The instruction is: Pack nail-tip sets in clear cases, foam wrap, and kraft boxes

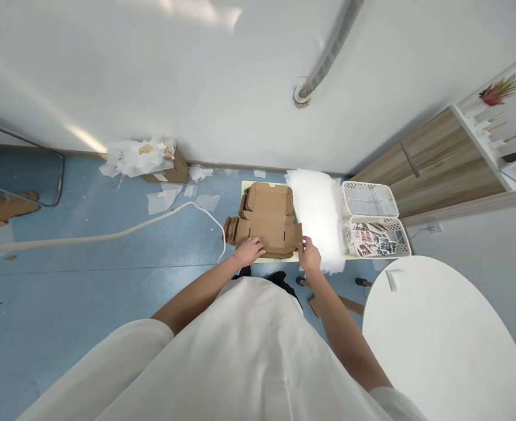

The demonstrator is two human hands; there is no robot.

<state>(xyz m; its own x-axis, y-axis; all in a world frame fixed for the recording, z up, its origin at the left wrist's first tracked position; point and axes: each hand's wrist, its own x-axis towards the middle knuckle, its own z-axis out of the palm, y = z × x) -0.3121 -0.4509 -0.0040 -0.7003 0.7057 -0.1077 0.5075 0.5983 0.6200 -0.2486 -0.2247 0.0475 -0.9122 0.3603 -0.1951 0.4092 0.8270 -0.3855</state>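
A brown cardboard mailer box [269, 219] lies unfolded and flat, lid panel toward the wall, on top of other folded cardboard. My left hand [249, 251] is on its front left edge, fingers curled over the board, with the fingertips partly hidden. At the right side flap, my right hand [309, 256] pinches the corner between thumb and fingers. More flattened cardboard pieces [230, 230] are stacked just left of the box. Immediately right of it is a pile of white foam sheets [317, 216].
Two white plastic baskets stand to the right: one with clear packets [369, 200], one with printed packets [374, 238]. A round white table [446, 339] is near my right arm. A pale hose [108, 235] crosses the blue floor. Scrap paper fills a carton [176, 169] by the wall.
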